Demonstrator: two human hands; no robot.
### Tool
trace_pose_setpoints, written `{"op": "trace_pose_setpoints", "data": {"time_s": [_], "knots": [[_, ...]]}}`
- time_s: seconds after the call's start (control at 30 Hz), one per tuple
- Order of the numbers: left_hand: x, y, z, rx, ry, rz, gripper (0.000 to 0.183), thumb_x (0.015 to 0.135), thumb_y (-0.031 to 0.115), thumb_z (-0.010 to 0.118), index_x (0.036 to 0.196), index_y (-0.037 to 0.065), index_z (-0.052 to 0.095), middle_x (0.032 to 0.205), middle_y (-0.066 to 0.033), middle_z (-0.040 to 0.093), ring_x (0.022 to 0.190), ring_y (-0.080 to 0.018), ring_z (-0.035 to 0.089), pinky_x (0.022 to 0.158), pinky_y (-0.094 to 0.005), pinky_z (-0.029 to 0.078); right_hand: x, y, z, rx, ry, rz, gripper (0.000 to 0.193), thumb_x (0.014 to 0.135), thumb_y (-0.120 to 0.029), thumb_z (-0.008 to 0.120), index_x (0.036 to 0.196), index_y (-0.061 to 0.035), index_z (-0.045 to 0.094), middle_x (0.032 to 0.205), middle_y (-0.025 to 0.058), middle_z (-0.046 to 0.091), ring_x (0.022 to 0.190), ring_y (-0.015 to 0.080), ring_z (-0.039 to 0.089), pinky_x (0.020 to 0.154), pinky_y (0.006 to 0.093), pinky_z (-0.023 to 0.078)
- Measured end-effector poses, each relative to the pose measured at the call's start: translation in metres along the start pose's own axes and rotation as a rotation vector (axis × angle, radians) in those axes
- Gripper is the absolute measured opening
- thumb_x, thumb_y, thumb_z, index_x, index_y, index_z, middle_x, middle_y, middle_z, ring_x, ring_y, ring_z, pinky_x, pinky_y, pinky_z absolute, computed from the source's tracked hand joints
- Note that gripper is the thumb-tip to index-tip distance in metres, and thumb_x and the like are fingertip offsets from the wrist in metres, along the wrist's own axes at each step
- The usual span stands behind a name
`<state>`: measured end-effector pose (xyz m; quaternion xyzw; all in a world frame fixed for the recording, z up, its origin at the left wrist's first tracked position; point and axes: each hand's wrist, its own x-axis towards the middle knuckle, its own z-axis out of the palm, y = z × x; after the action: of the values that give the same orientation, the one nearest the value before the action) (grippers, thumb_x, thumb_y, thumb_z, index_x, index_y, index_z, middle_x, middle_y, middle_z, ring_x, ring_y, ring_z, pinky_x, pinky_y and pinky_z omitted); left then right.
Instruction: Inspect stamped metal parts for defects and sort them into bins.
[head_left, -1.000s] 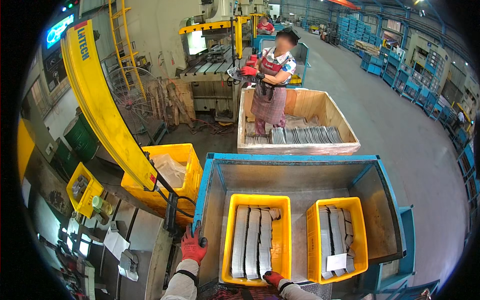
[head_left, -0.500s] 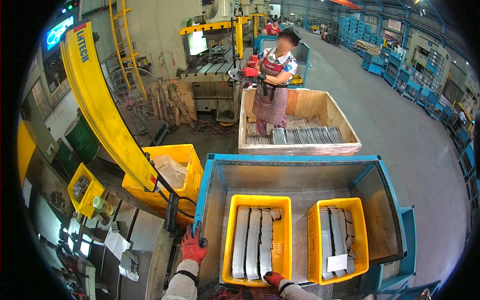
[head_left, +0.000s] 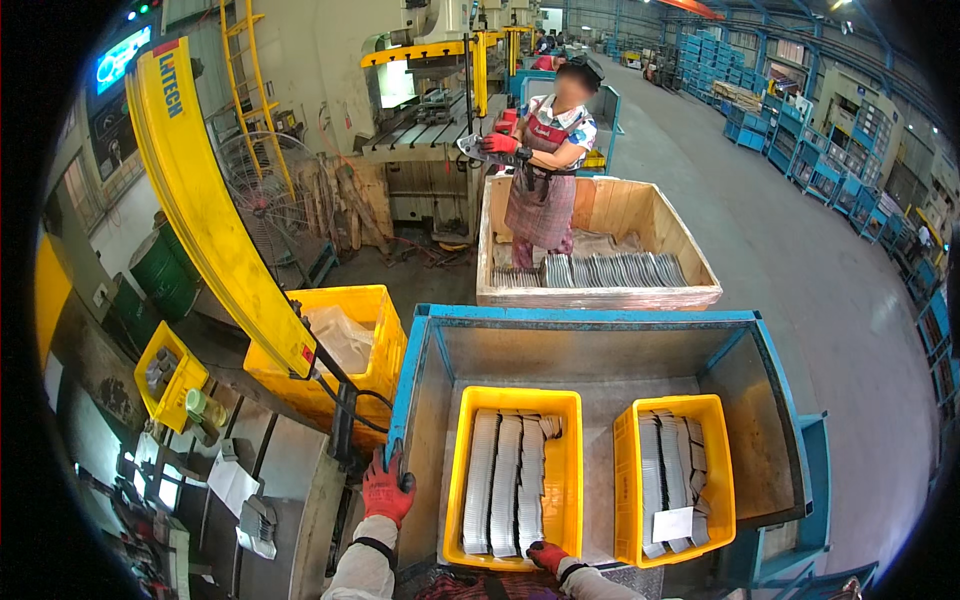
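Observation:
My left hand (head_left: 388, 488), in a red and black glove, grips the near end of the left side wall of a blue-framed metal cart (head_left: 590, 316). My right hand (head_left: 547, 556), gloved alike, is closed over the near rim of a yellow crate (head_left: 571, 470) standing in the cart; some of its fingers are hidden. Rows of thin grey metal parts (head_left: 507, 480) fill this crate. To its right stands a second yellow crate (head_left: 727, 480) with similar parts and a white paper (head_left: 673, 524) on top.
Beyond the cart a co-worker (head_left: 552, 160) stands at a wooden bin (head_left: 600, 298) of metal parts, holding a metal piece. A yellow arm (head_left: 215, 210) arches over the left side. Below it are a yellow bin (head_left: 392, 345) and a slotted metal table (head_left: 290, 500). A grey aisle floor (head_left: 690, 210) runs along the right.
Both of my hands keep their places on the cart and the crate. The view has shifted very slightly. Far back, a person in red is lower than before.

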<state>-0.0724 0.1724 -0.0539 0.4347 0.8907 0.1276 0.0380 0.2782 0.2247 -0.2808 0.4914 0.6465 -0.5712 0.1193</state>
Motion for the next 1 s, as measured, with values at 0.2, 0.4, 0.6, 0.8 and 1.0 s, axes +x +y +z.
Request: {"op": "trace_pose_setpoints", "data": {"time_s": [0.2,0.4,0.6,0.8,1.0], "knots": [[0.000,0.000,-0.001,0.008,0.001,-0.003,0.066,0.069,0.035,0.061,0.128,0.020,0.038,0.134,-0.0221,0.028,0.117,-0.0390,0.036,0.096,-0.0468,0.030,-0.013,-0.015,-0.007,0.001,-0.018,0.036,0.047,0.078,-0.045,0.055,0.102,-0.0050,0.060,0.097,0.0156,0.063,0.090,0.0275,0.059,0.081,0.0338,0.044],[0.001,0.004,-0.002,-0.015,0.010,0.007,0.065,0.068,0.035,0.062,0.127,0.020,0.039,0.134,-0.0216,0.028,0.117,-0.0389,0.036,0.095,-0.0468,0.031,-0.022,-0.025,-0.011,-0.085,0.071,0.003,0.051,0.077,-0.043,0.055,0.113,-0.0073,0.054,0.106,0.0181,0.059,0.098,0.0312,0.056,0.087,0.0370,0.043],[0.000,-0.003,0.001,0.006,0.007,-0.005,0.065,0.068,0.036,0.062,0.127,0.020,0.039,0.134,-0.0209,0.028,0.117,-0.0383,0.036,0.096,-0.0469,0.031,-0.050,-0.079,-0.043,-0.517,0.743,-0.259,0.068,0.074,-0.037,0.057,0.132,-0.0092,0.034,0.132,0.0179,0.035,0.122,0.0345,0.032,0.102,0.0415,0.026],[0.000,-0.003,0.002,-0.019,0.038,-0.002,0.064,0.069,0.035,0.061,0.127,0.020,0.039,0.135,-0.0206,0.028,0.116,-0.0387,0.037,0.096,-0.0468,0.032,-0.028,-0.075,-0.084,-0.444,0.965,0.024,0.082,0.073,-0.044,0.057,0.134,0.0000,0.025,0.136,0.0201,0.030,0.127,0.0347,0.026,0.104,0.0433,0.021],[0.004,0.008,-0.009,-0.002,-0.003,0.044,0.066,0.071,0.038,0.059,0.130,0.016,0.037,0.137,-0.0205,0.026,0.119,-0.0390,0.035,0.097,-0.0450,0.032,0.029,-0.018,-0.094,0.171,0.693,0.083,0.064,0.083,-0.046,0.046,0.123,0.0030,0.037,0.111,0.0277,0.051,0.102,0.0414,0.050,0.088,0.0415,0.041]]}}
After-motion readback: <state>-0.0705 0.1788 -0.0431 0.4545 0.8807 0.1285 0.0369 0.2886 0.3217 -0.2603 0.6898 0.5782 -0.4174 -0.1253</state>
